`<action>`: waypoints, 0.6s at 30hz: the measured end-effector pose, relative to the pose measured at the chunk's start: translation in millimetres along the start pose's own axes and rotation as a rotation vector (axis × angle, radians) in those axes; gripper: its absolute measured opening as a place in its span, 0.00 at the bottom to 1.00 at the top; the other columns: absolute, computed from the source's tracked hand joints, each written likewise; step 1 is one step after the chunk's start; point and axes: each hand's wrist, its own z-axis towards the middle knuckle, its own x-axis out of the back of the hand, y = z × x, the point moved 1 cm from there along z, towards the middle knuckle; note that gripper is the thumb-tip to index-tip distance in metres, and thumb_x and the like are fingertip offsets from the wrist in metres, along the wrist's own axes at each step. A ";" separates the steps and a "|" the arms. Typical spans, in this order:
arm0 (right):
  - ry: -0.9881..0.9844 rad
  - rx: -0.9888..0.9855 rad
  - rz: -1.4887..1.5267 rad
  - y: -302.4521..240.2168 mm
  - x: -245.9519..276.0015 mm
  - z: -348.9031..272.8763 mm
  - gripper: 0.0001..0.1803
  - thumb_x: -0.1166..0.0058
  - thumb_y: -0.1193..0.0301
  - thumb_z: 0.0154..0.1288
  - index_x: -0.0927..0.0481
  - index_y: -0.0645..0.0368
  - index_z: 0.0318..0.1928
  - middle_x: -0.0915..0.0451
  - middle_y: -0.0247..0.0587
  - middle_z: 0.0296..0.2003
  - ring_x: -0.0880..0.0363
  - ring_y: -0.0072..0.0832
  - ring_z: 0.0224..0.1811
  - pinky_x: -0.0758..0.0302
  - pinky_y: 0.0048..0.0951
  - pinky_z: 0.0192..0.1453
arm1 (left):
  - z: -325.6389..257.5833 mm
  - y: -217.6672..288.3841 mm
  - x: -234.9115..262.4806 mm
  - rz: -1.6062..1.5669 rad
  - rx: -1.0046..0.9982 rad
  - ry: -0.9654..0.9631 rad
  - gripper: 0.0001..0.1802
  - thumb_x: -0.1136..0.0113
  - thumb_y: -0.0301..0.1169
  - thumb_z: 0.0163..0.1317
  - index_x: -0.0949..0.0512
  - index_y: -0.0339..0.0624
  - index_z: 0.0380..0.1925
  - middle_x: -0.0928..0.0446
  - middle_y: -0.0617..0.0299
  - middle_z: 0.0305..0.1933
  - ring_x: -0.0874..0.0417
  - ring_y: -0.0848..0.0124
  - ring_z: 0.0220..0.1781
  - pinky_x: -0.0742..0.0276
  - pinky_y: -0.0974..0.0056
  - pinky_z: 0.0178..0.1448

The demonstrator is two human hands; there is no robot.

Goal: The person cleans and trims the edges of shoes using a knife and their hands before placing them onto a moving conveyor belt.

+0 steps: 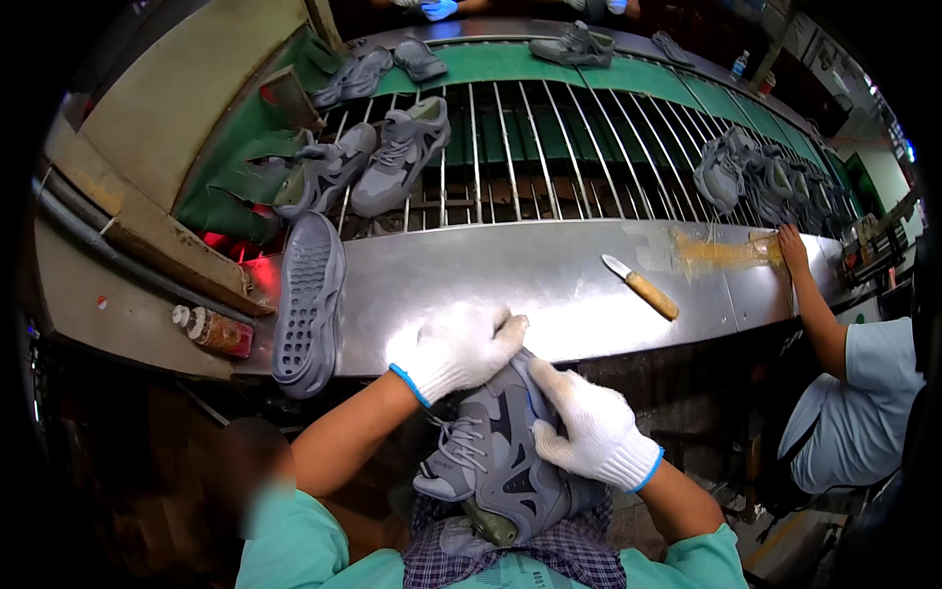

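Note:
A grey lace-up shoe (505, 456) is held at my lap against a checked cloth, with its laces toward the left and an olive-green part (491, 525) showing at its lower edge. White knit gloves with blue cuffs cover both hands. My left hand (463, 346) is closed at the shoe's upper end, by the table edge, its fingertips partly hidden. My right hand (594, 424) grips the shoe's right side, thumb on the side panel and forefinger near the upper end. A loose grey sole (312, 304) with a grid of hollows leans at the table's left.
On the metal table (471, 270) lies a wooden-handled knife (643, 288). Behind it, a roller conveyor (549, 147) carries grey shoes (400, 157) at left and more shoes (726, 169) at right. A stained bottle (216, 329) lies far left. A co-worker's arm (816, 299) rests on the table's right.

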 end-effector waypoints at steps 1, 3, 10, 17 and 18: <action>0.032 0.098 -0.025 2.7 -4.0 -7.8 0.39 0.37 0.69 0.63 0.31 0.61 0.74 0.18 0.60 0.56 0.11 0.50 0.42 0.11 0.46 0.45 | -2.0 -3.5 -2.3 -0.023 0.011 0.032 0.27 0.45 0.51 0.77 0.13 0.39 0.31 0.16 0.42 0.29 0.12 0.42 0.34 0.17 0.45 0.41; 0.062 0.154 -0.021 9.1 -8.4 -21.4 0.39 0.38 0.70 0.63 0.32 0.61 0.75 0.19 0.62 0.58 0.11 0.51 0.41 0.10 0.46 0.42 | -6.1 -3.4 -6.6 -0.060 0.010 0.032 0.25 0.43 0.49 0.76 0.14 0.39 0.30 0.16 0.42 0.28 0.12 0.43 0.33 0.17 0.47 0.40; -0.104 0.119 -0.321 -10.5 -2.3 -22.6 0.34 0.39 0.71 0.65 0.27 0.64 0.71 0.17 0.61 0.51 0.11 0.52 0.34 0.12 0.47 0.32 | -19.0 -28.0 -41.9 -0.633 0.054 0.428 0.23 0.45 0.43 0.80 0.12 0.33 0.42 0.12 0.52 0.36 0.11 0.64 0.39 0.15 0.59 0.47; 0.141 0.040 0.157 9.1 20.3 9.5 0.29 0.45 0.57 0.79 0.24 0.62 0.71 0.13 0.58 0.56 0.09 0.51 0.52 0.14 0.46 0.59 | -32.2 -26.1 -41.3 -1.108 0.170 0.474 0.27 0.56 0.45 0.85 0.15 0.32 0.53 0.14 0.52 0.51 0.16 0.67 0.51 0.22 0.61 0.64; 0.090 0.003 0.288 8.3 25.7 25.8 0.31 0.46 0.55 0.81 0.26 0.63 0.73 0.14 0.62 0.56 0.11 0.52 0.57 0.17 0.44 0.64 | -34.8 -11.3 -32.5 -1.078 0.097 0.494 0.26 0.56 0.44 0.86 0.16 0.32 0.53 0.14 0.52 0.51 0.16 0.67 0.52 0.22 0.61 0.64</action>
